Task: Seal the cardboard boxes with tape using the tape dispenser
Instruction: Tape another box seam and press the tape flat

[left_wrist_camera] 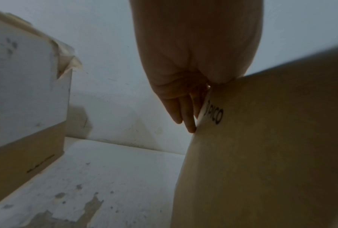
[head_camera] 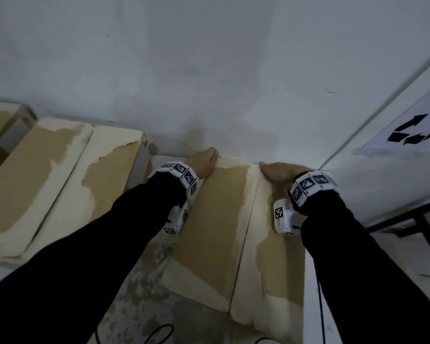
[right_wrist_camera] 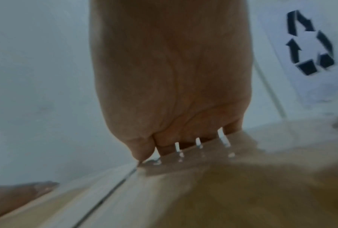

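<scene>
A brown cardboard box (head_camera: 216,219) with pale torn patches stands in front of me, its two top flaps folded down and meeting at a middle seam (head_camera: 246,232). My left hand (head_camera: 204,162) lies on the far left corner, thumb on top. Its fingers (left_wrist_camera: 183,111) reach down a printed outer face of the box (left_wrist_camera: 271,154). My right hand (head_camera: 278,171) rests on the right flap, and its fingers hook over the far edge of the box (right_wrist_camera: 222,192), tips hidden behind it. No tape dispenser shows in any view.
A second closed box (head_camera: 47,182) stands close on the left, with another (head_camera: 0,130) behind it. A white wall (head_camera: 209,70) runs just beyond the boxes. A white table with a recycling-symbol sheet (head_camera: 412,130) is on the right. Cables (head_camera: 320,306) trail over the worn floor.
</scene>
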